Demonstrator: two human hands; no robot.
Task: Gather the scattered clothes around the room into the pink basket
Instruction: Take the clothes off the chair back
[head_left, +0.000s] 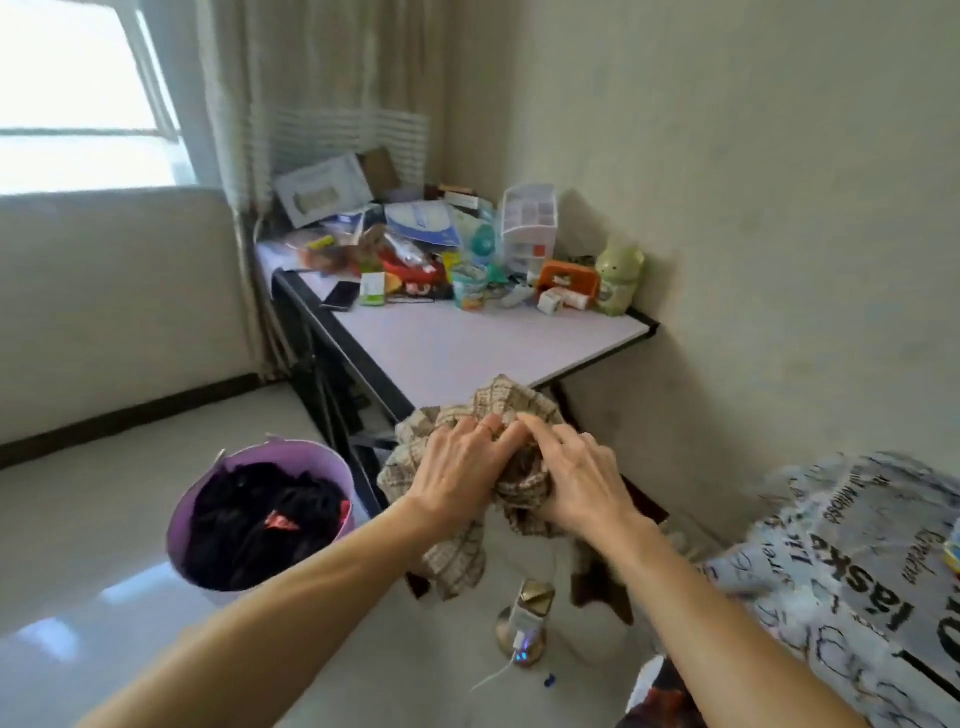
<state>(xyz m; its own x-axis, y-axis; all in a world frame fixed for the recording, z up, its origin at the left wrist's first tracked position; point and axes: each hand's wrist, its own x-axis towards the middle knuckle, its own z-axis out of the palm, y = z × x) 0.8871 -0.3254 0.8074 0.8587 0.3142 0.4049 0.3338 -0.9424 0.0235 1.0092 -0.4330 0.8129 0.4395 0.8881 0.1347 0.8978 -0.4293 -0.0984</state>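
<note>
Bare forearms reach in from the bottom edge, both hands meeting at centre frame. Left hand (457, 467): fingers curled into a beige checked garment (460, 561), gripping it from the left. Right hand (576, 486): fingers curled likewise, gripping the same bundle from the right, fingertips of the two hands nearly touching on top. Garment is bunched between them and held in the air, its loose end hanging below the left wrist; it sits just in front of the near corner of the surface (467, 348) and to the right of the pink basket (324, 457), not in it. Basket stands on the pale floor (104, 519), left of the hands, and is filled with dark clothes (249, 525), with one small red piece (280, 521) on top. Far end of the surface carries dense clutter: a phone (341, 296), a white drawer organiser (530, 223), a green figurine (618, 278). Below the hands, a brass-coloured object (524, 618) stands on the floor with a white cable (496, 675) plugged in. Printed bedding (857, 545) lies at right. A curtain (311, 78) hangs beside the window (67, 93).
</note>
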